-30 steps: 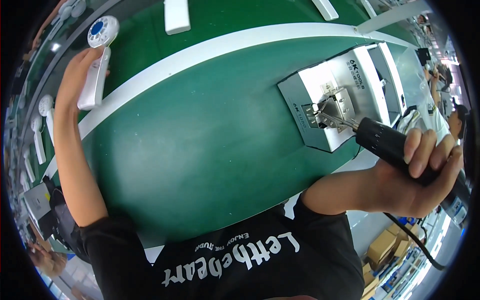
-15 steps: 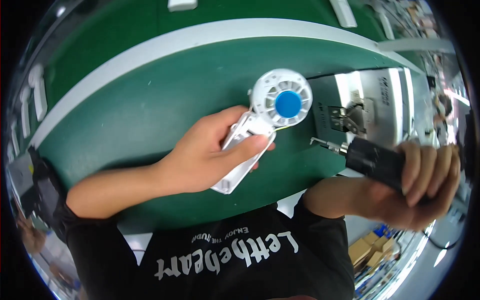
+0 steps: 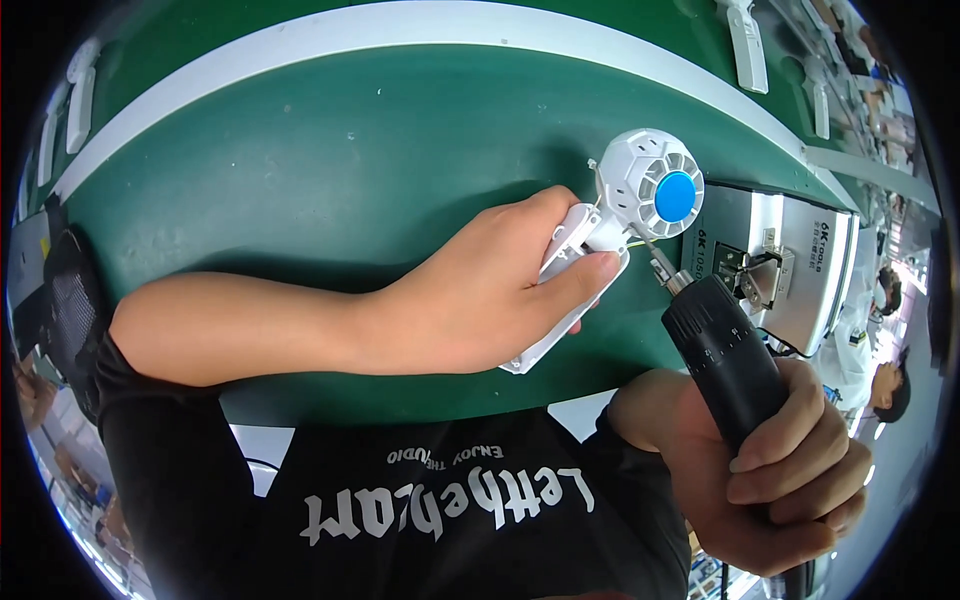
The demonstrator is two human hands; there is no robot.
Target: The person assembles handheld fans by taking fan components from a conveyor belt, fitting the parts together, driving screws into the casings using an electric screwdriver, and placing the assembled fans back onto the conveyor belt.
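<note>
A white handheld fan with a round blue centre on its ribbed head rests in my left hand. My fingers wrap its handle, the thumb lying along the near side; the handle's inside faces partly up. My right hand grips a black electric screwdriver, tilted with its bit up and to the left. The bit's tip is close to the neck of the fan, below the head; whether it touches cannot be made out. A thin yellowish wire shows beside the neck.
A silver screw feeder box with a metal pick-up mechanism stands right of the fan on the green work table. A white curved strip crosses the far side. White fan bodies lie beyond it. People are at the far right.
The fan has shifted right and its head has turned rightward. The screwdriver has swung from near the screw feeder to the fan's neck, its body now steeper and my right hand lower.
</note>
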